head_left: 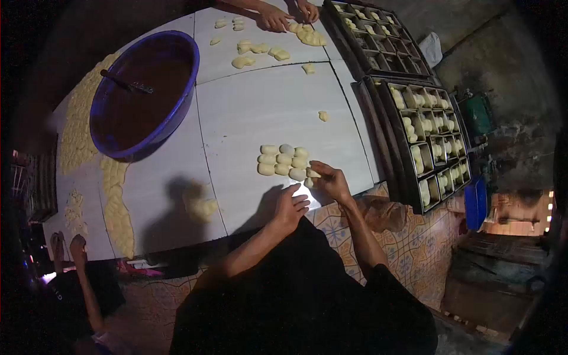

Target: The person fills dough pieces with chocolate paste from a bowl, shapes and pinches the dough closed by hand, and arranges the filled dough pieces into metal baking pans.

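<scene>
Fingers on your left hand (289, 208) are spread apart and a bit bent, and they look like they hold nothing. That hand is just beside the near side of the dough rolls (284, 160), over the bright spot near the table's edge. Fingers on your right hand (335, 182) are close together, with the thumb and pointer at a small dough piece (309, 183). They look pinched on it, but I can't tell how hard

Now go from left to right. The blue tub (190, 83) has a dark-handled tool (118, 80) leaning in it, so a bump on the handle could tip the tool or make a mess. Your left fingers are near the rolls, so a careless swing could knock one out of its row. The rolls sit in short rows, and most touch or nearly touch, so a push from the side could squash them or make them stick. Two look paler than the rest. The small dough piece is at the near right corner of the group, so a hard pinch could dent it, and a slip could drop it off the near edge. Far right, the metal pans (435, 127) hold more dough, and a bumped elbow could jolt them
</scene>
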